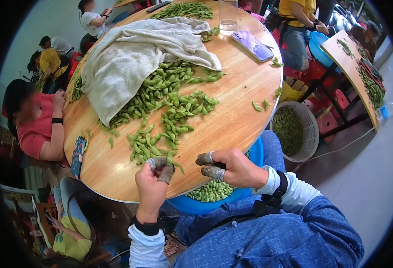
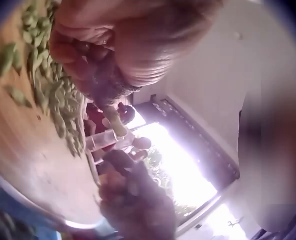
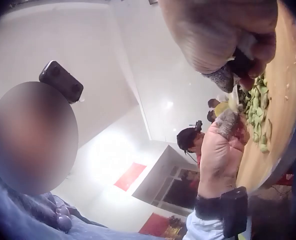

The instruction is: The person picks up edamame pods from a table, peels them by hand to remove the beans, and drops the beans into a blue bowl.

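Note:
At the near edge of the round table, my left hand (image 1: 152, 187) pinches a green edamame pod (image 1: 178, 167) between thumb and forefinger. The pod also sticks out below the left fingertips in the left wrist view (image 2: 115, 120). To its right, my right hand (image 1: 236, 167) has its thumb and forefinger apart, with a gap between the tips. Both hands wear grey finger covers (image 1: 213, 172) on thumb and forefinger. Just beyond the left hand lies a heap of edamame pods (image 1: 172, 118). Below the table edge, a blue basin (image 1: 178, 206) holds shelled green beans (image 1: 212, 191).
A beige towel (image 1: 125, 62) covers part of the heap. A purple phone (image 1: 253, 44) and a clear cup (image 1: 228, 18) stand farther back. A dark patterned phone (image 1: 77, 157) lies at the left edge. A white basket (image 1: 310, 134) of pods is on the floor. Other people sit around.

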A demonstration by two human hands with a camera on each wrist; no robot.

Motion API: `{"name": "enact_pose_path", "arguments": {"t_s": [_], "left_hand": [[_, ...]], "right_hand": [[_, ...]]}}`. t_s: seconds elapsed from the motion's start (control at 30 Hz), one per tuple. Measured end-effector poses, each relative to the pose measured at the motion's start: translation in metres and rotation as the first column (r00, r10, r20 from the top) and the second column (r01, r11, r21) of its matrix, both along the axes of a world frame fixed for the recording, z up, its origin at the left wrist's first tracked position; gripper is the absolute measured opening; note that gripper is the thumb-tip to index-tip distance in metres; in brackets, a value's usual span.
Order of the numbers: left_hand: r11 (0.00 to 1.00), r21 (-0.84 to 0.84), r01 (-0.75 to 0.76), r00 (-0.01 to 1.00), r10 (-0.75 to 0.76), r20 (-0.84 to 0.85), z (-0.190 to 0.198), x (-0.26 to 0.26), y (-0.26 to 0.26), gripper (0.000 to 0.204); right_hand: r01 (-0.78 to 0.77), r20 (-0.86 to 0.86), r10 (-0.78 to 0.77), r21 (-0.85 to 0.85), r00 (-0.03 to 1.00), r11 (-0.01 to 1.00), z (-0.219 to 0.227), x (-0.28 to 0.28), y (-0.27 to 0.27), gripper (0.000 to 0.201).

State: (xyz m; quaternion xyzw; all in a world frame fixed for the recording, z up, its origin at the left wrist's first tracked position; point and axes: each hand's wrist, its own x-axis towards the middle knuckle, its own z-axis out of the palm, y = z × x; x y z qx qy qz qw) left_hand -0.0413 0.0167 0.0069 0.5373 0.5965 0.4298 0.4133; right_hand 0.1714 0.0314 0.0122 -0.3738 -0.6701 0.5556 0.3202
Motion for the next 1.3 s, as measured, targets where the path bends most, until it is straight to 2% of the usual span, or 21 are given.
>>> {"name": "enact_pose_path", "arguments": {"t_s": [0.03,0.17,0.2,0.23,0.27,0.3,0.33,0.43,0.53,0.57,0.63,0.67,0.73,0.77,0.8,0.87,0.93,1.07,1.17,1.27,1.3], "left_hand": [[1.0,-0.02,0.003,0.982,0.001,0.19,0.003,0.004,-0.004,0.017],[0.989,-0.123,0.077,0.919,-0.023,0.394,0.007,0.015,-0.017,0.014],[0.999,-0.035,0.012,0.965,-0.003,0.264,0.001,0.02,-0.017,0.015],[0.99,0.143,0.01,0.999,-0.005,-0.035,0.001,0.02,-0.013,0.015],[0.949,0.31,0.059,0.944,0.047,-0.326,0.002,0.018,-0.007,0.015],[0.882,0.444,0.156,0.804,0.147,-0.575,0.004,0.017,0.0,0.016],[0.828,0.524,0.2,0.722,0.237,-0.65,0.004,0.015,0.008,0.018],[0.866,0.478,0.149,0.766,0.204,-0.609,0.004,0.012,0.009,0.019],[0.972,0.233,-0.025,0.983,0.067,-0.173,-0.004,0.016,0.0,0.018],[0.988,0.147,-0.036,0.999,0.038,-0.009,-0.004,0.018,-0.003,0.017],[0.999,-0.029,-0.015,0.947,0.024,0.322,-0.001,0.022,-0.008,0.017],[0.996,-0.088,0.011,0.943,0.019,0.333,0.004,0.025,-0.011,0.016],[0.988,0.156,0.011,1.0,-0.007,-0.024,0.001,0.026,-0.01,0.016],[0.961,0.273,0.044,0.979,0.013,-0.204,0.001,0.026,-0.009,0.016],[0.927,0.369,0.074,0.912,0.087,-0.4,0.002,0.023,-0.004,0.016],[0.833,0.519,0.192,0.66,0.281,-0.697,0.007,0.014,0.008,0.017],[0.855,0.51,0.093,0.778,0.258,-0.573,0.003,0.01,0.011,0.018],[0.955,0.285,-0.084,0.986,0.122,-0.116,-0.006,0.016,0.003,0.02],[0.814,0.57,0.111,0.849,0.221,-0.481,0.002,0.018,0.003,0.02],[0.769,0.61,0.189,0.752,0.286,-0.594,0.004,0.013,0.01,0.02],[0.807,0.574,0.138,0.821,0.231,-0.522,0.003,0.013,0.009,0.02]], "right_hand": [[-0.007,-0.024,0.007,-0.028,1.0,1.0,0.001,-0.001,0.0,0.026],[-0.05,-0.187,0.015,-0.188,0.982,0.981,0.0,-0.006,0.002,0.028],[-0.068,-0.242,0.008,-0.24,0.97,0.968,-0.001,-0.006,0.002,0.029],[-0.017,-0.199,-0.029,-0.225,0.98,0.974,-0.002,-0.005,0.002,0.029],[0.032,-0.158,-0.065,-0.207,0.985,0.978,-0.002,-0.004,0.002,0.029],[0.08,-0.117,-0.103,-0.187,0.988,0.979,-0.002,-0.003,0.002,0.029],[0.095,-0.115,-0.113,-0.149,0.987,0.984,0.0,-0.002,0.003,0.027],[0.045,0.048,-0.044,-0.029,0.998,0.999,0.004,0.0,0.006,0.028],[0.086,-0.108,-0.085,0.006,0.991,0.996,-0.002,-0.006,0.003,0.025],[0.073,-0.141,-0.076,-0.025,0.987,0.997,-0.003,-0.008,0.003,0.025],[0.042,-0.207,-0.06,-0.088,0.976,0.995,-0.005,-0.01,0.003,0.026],[0.024,-0.233,-0.051,-0.115,0.971,0.993,-0.005,-0.01,0.002,0.026],[-0.013,-0.286,-0.035,-0.162,0.958,0.987,-0.003,-0.009,0.003,0.026],[0.032,-0.271,-0.076,-0.163,0.96,0.986,-0.004,-0.009,0.003,0.025],[0.077,-0.255,-0.118,-0.165,0.96,0.983,-0.005,-0.009,0.003,0.025],[0.109,-0.187,-0.124,-0.089,0.974,0.99,-0.006,-0.008,0.003,0.024],[0.07,-0.074,-0.065,0.064,0.995,0.996,-0.005,-0.004,0.005,0.024],[0.08,-0.137,-0.073,0.044,0.988,0.996,-0.007,-0.007,0.003,0.023],[0.079,-0.177,-0.06,0.099,0.982,0.992,-0.005,-0.008,0.003,0.022],[-0.006,-0.12,0.035,0.237,0.992,0.972,0.001,-0.008,0.006,0.022],[-0.046,-0.07,0.065,0.242,0.995,0.969,0.002,-0.01,0.007,0.024]]}}
